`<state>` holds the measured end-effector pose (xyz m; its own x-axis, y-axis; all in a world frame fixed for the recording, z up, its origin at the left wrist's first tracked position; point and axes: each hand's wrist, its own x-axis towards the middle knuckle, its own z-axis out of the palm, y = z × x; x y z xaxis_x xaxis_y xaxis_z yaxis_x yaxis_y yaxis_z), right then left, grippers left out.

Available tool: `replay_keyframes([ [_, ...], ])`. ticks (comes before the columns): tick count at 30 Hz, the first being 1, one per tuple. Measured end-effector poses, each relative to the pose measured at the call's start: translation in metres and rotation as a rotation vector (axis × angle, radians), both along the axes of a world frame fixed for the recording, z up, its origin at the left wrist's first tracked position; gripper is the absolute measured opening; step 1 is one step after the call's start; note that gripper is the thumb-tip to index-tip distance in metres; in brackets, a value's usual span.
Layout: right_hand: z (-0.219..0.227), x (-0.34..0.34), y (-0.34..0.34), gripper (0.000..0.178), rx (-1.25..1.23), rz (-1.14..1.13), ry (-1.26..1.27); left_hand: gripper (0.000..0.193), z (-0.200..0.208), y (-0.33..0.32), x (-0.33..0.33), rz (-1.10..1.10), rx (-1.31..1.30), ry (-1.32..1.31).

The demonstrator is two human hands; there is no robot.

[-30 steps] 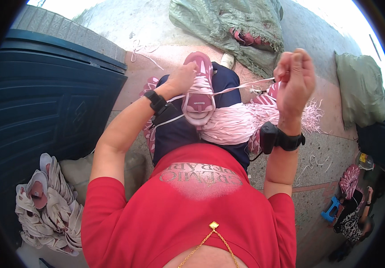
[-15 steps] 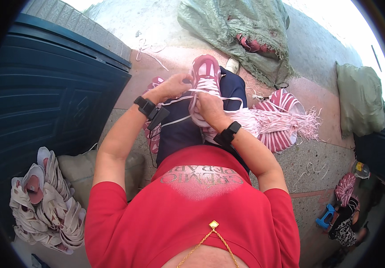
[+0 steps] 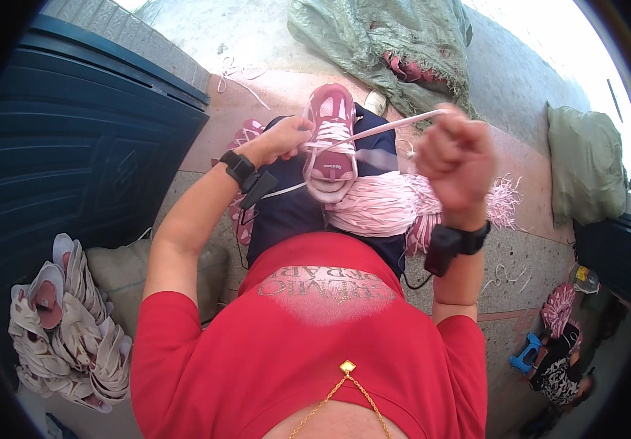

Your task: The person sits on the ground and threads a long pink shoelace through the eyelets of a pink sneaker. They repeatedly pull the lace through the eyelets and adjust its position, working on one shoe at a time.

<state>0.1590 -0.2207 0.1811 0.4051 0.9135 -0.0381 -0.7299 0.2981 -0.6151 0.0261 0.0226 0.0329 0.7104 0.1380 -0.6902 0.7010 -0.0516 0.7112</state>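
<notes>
A pink and white sneaker (image 3: 331, 164) rests on my lap, its toe pointing away from me and white laces threaded partway up. My right hand (image 3: 456, 154) is a slightly blurred fist, raised to the right of the shoe. From it a white shoelace (image 3: 396, 126) runs taut back to the eyelets. At the shoe's left edge my left hand (image 3: 284, 140) is closed in a pinch; what lies between its fingertips is hidden. Another length of lace trails left of the shoe over my dark trousers. A thick bundle of pale pink laces (image 3: 374, 205) lies across my right thigh.
Pink striped shoe pieces lie under the bundle. A green woven sack (image 3: 381, 51) sits ahead, another sack (image 3: 586, 164) at the right. Pale shoe uppers (image 3: 74, 329) are piled at lower left beside a blue door (image 3: 81, 139). A person (image 3: 560, 380) is at far right.
My right hand has swung up and right from the shoe, drawing the lace out taut. My left hand stays at the shoe's left edge, its fingers now closed together.
</notes>
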Motion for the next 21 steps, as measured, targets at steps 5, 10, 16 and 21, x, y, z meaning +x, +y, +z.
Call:
replay_keyframes([
  [5, 0.046, 0.011, -0.011, 0.025, 0.311, 0.069, -0.003, 0.032, 0.001, -0.025, 0.046, -0.654, 0.483, -0.623],
  [10, 0.042, 0.024, 0.021, 0.022, 0.076, -0.020, -0.255, 0.029, 0.079, -0.040, 0.067, -0.738, -0.196, -0.418],
  [16, -0.023, 0.090, -0.003, 0.025, -0.094, -0.519, 0.088, 0.020, 0.037, 0.077, 0.034, 0.495, -0.664, -0.539],
  [21, -0.128, 0.098, -0.048, 0.034, -0.702, -0.489, -0.515, 0.021, 0.023, 0.120, -0.011, 0.833, -0.427, -0.434],
])
